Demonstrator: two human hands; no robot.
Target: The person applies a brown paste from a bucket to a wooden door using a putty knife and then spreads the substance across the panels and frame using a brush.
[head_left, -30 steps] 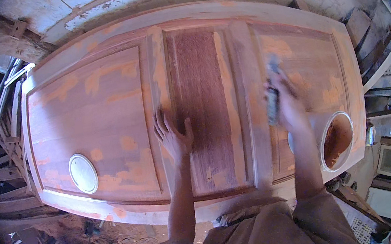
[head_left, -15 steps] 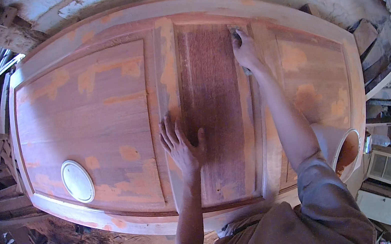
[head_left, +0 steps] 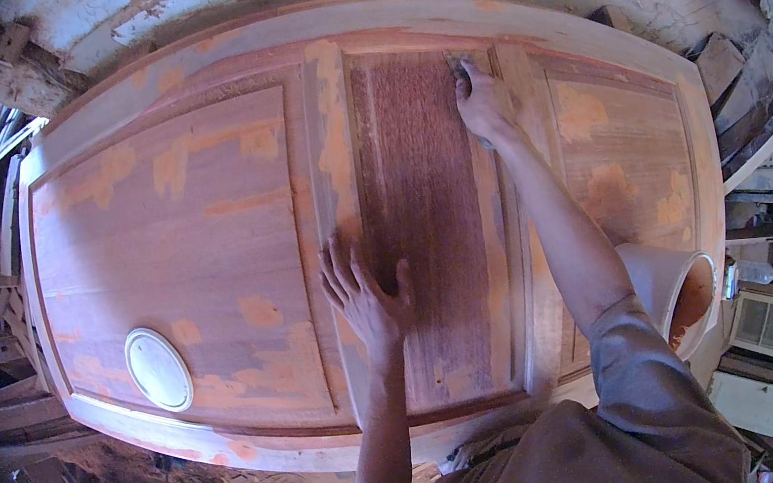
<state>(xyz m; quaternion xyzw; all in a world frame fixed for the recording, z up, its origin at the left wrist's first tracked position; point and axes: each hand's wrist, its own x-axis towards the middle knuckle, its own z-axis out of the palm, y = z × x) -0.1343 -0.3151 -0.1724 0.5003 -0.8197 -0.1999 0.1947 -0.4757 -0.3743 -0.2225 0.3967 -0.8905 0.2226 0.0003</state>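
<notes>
Two hands on the wooden door panel (head_left: 203,219), well apart. Your left hand (head_left: 367,296) lies flat, fingers spread, steadying you on the dark centre strip (head_left: 425,196). Your right hand (head_left: 483,105) presses a small pad at the strip's far corner; grip unclear. White tub (head_left: 673,284) waits beside your right elbow.

Reddish-brown wooden door (head_left: 205,229) with orange filler patches (head_left: 333,149), white round lid (head_left: 158,369)

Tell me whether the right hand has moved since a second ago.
Yes. The right hand has slid away from the person, up the dark ribbed centre panel of the wooden door, to its far corner.
</notes>
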